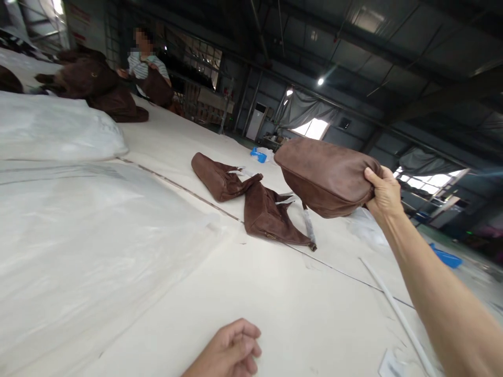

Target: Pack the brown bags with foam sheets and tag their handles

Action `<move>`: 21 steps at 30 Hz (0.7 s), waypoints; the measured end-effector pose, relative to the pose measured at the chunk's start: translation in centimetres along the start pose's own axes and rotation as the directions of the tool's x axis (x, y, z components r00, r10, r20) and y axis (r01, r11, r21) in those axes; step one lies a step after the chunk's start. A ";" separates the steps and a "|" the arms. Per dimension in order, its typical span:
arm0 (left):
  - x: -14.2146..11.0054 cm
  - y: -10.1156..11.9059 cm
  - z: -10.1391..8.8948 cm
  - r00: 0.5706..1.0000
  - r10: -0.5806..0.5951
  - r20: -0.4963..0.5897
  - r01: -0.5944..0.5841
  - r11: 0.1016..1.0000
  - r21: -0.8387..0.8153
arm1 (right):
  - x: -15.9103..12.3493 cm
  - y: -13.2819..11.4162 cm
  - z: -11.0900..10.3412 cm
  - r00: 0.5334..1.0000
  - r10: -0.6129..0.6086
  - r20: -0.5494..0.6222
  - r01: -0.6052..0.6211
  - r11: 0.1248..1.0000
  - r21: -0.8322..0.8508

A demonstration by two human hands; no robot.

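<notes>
My right hand [385, 193] grips one end of a brown leather bag [324, 175] and holds it up above the table, its long flat side facing me. Low in the middle of the view, my left hand [231, 348] is over the white tabletop with its fingers loosely curled and nothing in them. Two more brown bags lie on the table beyond: a nearer bag [267, 214] with a strap and pale wrapping strips, and a farther bag [214, 178] touching or almost touching it.
Clear plastic sheeting [78, 251] covers the table's left side. A white rod [396, 309] lies at right. A heap of brown bags [94, 84] sits far left, near a co-worker [145, 65] holding another bag. Blue plastic [258, 154] lies at the back.
</notes>
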State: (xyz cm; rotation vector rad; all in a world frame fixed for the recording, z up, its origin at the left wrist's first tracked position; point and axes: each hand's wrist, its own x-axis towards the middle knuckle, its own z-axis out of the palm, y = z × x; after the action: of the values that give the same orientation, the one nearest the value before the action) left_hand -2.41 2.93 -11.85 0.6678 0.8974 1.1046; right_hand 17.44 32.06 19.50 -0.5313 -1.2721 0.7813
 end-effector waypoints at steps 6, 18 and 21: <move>-1.4 3.8 -0.1 0.992 0.017 -0.125 -0.053 0.954 -0.294 | -12.3 -8.2 -6.7 0.999 -0.011 -0.048 0.007 0.996 -0.094; -6.6 7.6 0.6 0.798 0.428 -0.424 -0.337 0.901 0.275 | -41.8 -10.4 -19.3 0.830 0.508 0.229 -0.149 0.598 -0.787; -7.3 8.0 1.9 0.816 0.537 -0.214 -0.325 0.732 0.599 | -42.6 -10.1 -19.3 0.853 0.467 0.231 -0.113 0.599 -0.793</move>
State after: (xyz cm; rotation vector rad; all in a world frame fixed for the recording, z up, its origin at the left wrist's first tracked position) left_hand -5.78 -1.41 -2.33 1.2143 1.4653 1.4502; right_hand 34.13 -5.75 -4.59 -1.3593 -1.9668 0.6163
